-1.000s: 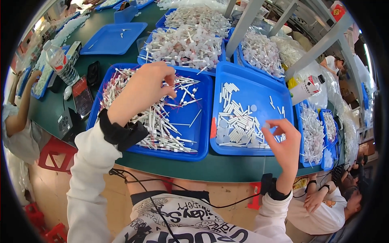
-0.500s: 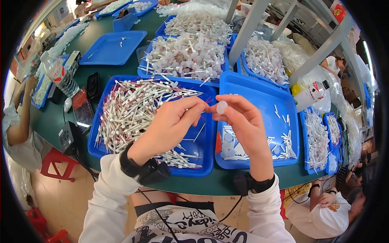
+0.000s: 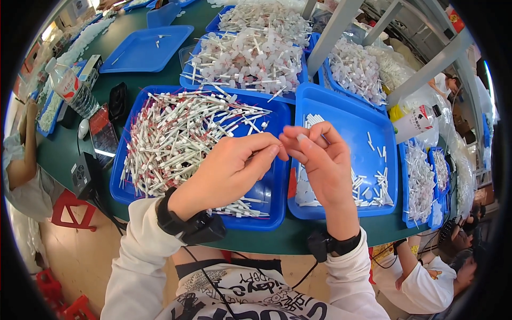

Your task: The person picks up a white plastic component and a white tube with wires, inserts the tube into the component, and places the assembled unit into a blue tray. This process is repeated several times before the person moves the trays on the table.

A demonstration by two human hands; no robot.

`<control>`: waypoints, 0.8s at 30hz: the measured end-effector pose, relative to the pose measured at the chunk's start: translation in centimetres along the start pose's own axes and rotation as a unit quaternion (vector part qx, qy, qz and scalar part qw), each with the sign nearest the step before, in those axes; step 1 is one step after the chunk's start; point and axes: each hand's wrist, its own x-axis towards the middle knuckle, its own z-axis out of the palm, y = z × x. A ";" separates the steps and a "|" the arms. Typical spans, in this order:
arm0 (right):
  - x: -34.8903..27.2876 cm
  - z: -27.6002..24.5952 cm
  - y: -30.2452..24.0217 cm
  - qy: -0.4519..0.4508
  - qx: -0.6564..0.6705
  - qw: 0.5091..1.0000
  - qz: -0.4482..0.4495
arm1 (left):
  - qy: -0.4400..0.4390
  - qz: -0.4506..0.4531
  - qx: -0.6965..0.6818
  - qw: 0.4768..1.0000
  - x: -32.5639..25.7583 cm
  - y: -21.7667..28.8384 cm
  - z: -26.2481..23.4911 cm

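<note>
Left hand (image 3: 226, 170) and right hand (image 3: 320, 154) meeting fingertip to fingertip above blue tray (image 3: 277, 213) of white sticks (image 3: 176, 133). Pinching small white piece (image 3: 302, 137), held in right fingers

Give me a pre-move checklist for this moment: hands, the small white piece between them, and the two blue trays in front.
1. Left hand and right hand meet fingertip to fingertip above the trays: ok.
2. Small white plastic piece pinched at the right fingertips: ok.
3. Whether the left fingers also grip a piece: cannot tell, fingers hide it.
4. Blue plastic tray of white sticks with red bands lies under the left hand, well stocked: ok.
5. Blue plastic tray of short white tubes lies under the right hand with bare floor showing: ok.
6. Both trays sit fully on the green table: ok.
</note>
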 end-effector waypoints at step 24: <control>-0.2 0.0 0.6 -0.050 -0.254 0.960 -0.111 | 0.133 0.168 0.289 0.933 -0.4 -0.9 0.4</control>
